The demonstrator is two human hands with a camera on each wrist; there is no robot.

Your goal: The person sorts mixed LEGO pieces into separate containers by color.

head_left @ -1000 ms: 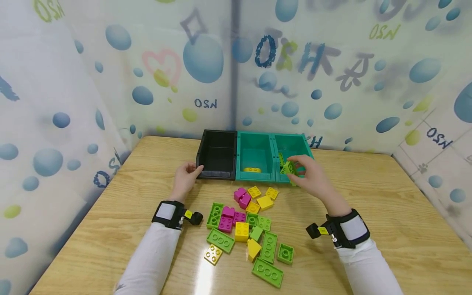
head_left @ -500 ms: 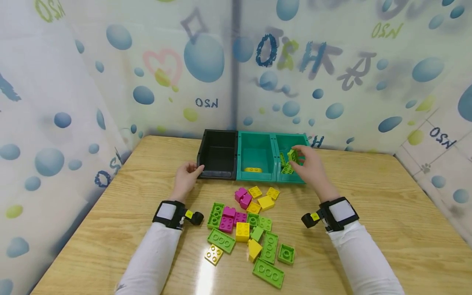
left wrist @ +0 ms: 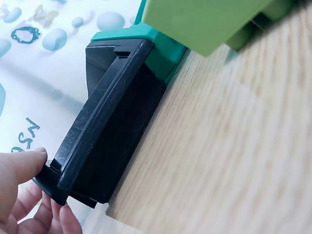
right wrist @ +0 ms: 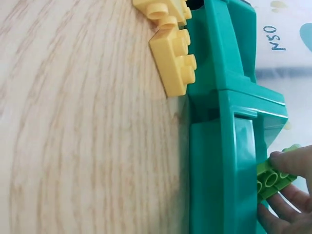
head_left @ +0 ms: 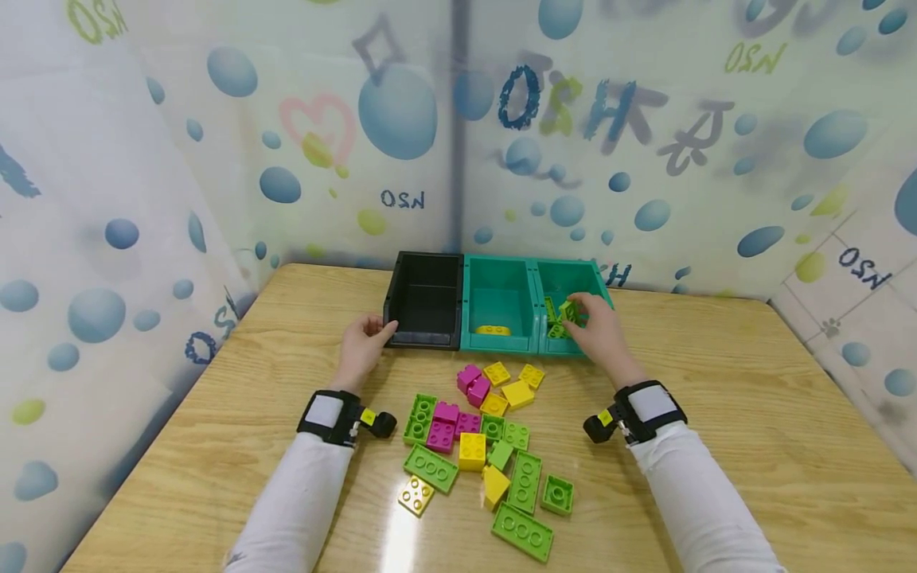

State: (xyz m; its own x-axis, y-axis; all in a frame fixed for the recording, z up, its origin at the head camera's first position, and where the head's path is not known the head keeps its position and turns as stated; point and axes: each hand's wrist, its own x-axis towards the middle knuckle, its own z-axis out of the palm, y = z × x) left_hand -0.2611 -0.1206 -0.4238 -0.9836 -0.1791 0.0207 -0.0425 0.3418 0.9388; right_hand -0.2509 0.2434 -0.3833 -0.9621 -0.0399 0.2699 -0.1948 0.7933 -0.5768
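My left hand (head_left: 361, 350) grips the front left corner of the black bin (left wrist: 107, 105), thumb on top and fingers beneath. At the right-hand teal bin (head_left: 562, 347), my right hand (head_left: 603, 338) pinches a green toy brick (right wrist: 274, 179) between thumb and fingers, low inside the opening. Other green bricks (head_left: 550, 309) lie in that bin, partly hidden by the held one. A yellow brick (head_left: 493, 330) sits at the front of the middle teal bin (head_left: 499, 344). Nothing shows inside the black bin.
Loose bricks cover the table before the bins: magenta bricks (head_left: 441, 434), yellow bricks (head_left: 472, 451) and green bricks (head_left: 522, 532). The three bins stand side by side, close to a patterned curtain (head_left: 322, 215). Wooden tabletop (head_left: 716, 398) extends to both sides.
My right hand has gone from the bin's front edge, up and back, then slightly down into the right teal bin with the green brick. The left hand stays on the black bin.
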